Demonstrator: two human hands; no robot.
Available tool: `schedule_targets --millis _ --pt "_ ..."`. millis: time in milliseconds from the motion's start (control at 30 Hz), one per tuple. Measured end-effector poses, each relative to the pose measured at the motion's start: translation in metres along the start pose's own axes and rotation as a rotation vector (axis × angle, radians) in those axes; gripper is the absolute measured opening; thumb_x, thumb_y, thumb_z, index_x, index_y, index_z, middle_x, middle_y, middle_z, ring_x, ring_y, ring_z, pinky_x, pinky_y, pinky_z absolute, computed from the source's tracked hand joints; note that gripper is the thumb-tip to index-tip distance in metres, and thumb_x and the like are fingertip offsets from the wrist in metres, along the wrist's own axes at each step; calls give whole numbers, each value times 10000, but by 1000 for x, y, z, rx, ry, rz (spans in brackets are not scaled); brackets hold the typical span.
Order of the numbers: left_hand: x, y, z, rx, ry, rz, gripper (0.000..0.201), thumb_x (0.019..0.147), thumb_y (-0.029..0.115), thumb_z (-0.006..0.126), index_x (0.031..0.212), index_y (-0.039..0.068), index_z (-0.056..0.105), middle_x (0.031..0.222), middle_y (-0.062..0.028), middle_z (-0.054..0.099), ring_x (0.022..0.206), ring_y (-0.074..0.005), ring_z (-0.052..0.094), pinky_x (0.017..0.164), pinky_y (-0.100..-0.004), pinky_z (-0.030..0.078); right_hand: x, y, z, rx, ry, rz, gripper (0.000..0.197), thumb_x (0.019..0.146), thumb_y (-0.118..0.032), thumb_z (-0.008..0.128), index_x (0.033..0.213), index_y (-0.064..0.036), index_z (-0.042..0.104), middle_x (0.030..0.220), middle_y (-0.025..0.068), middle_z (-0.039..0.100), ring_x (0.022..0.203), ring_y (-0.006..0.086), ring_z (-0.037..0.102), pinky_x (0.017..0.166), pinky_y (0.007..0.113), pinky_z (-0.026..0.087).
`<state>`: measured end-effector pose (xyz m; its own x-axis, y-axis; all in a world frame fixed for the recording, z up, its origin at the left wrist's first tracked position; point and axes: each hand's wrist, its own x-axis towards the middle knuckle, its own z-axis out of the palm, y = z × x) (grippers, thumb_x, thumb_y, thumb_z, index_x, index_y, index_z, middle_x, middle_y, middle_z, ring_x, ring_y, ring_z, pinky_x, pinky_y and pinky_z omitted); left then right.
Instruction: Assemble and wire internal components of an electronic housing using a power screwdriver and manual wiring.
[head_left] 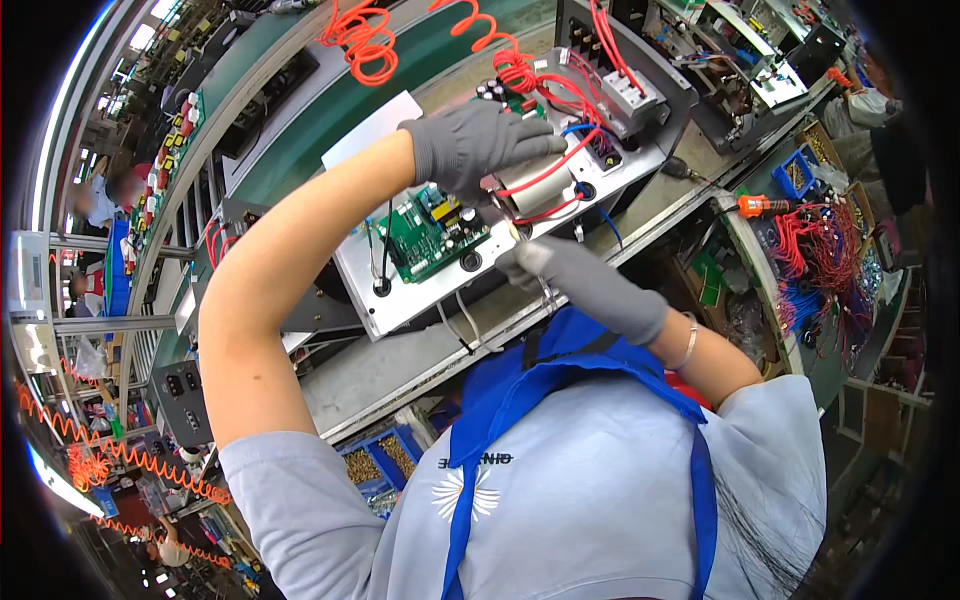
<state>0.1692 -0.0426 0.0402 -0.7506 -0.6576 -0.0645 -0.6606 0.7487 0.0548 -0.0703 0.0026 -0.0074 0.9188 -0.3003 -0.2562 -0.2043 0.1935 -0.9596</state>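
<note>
My left hand [485, 150], in a grey glove, lies over a silver cylinder [545, 190] with its fingers stretched out along it. The cylinder sits on a white metal panel [400, 308] beside a green circuit board [425, 237]. Red wires [570, 150] run across the cylinder's far end. At the panel's near edge, my right hand [570, 280], also gloved in grey, has its fingers curled closed just below the cylinder's left end. A small pale tip shows above those fingers and a thin metallic piece below; what they hold is mostly hidden.
Coiled orange air hoses [365, 40] hang over the green bench. A grey switch block [630, 95] stands at the panel's far right. An orange-handled tool [762, 206] and bundles of red and blue wires [810, 250] lie on the right. Bins of brass parts [375, 460] sit below the bench edge.
</note>
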Motion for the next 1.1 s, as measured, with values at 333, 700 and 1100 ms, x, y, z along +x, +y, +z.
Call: schedule_targets --millis 333,700,1100 --pt "3 3 -4 -5 -56 -46 1055 506 352 875 1390 68 373 1307 -183 495 1082 -346 587 922 -414 487 4 3 0 126 -8 320 539 1006 -433 387 1246 11 576 1073 67 630 955 147 582 881 296 458" --pt "0 -3 -5 -21 2 -6 1041 488 277 879 1382 95 378 1205 -130 519 980 -334 606 805 -426 513 -1 -3 6 74 -26 126 489 964 -519 450 923 -44 560 778 -7 484 722 109 446 676 265 398" --pt "-2 10 -3 52 -23 -16 1129 480 435 891 1408 76 358 1395 -194 436 1187 -344 532 872 -458 446 -10 -11 3 90 -108 -97 397 1031 -320 416 1211 -18 601 1000 -17 599 891 75 524 820 257 459"
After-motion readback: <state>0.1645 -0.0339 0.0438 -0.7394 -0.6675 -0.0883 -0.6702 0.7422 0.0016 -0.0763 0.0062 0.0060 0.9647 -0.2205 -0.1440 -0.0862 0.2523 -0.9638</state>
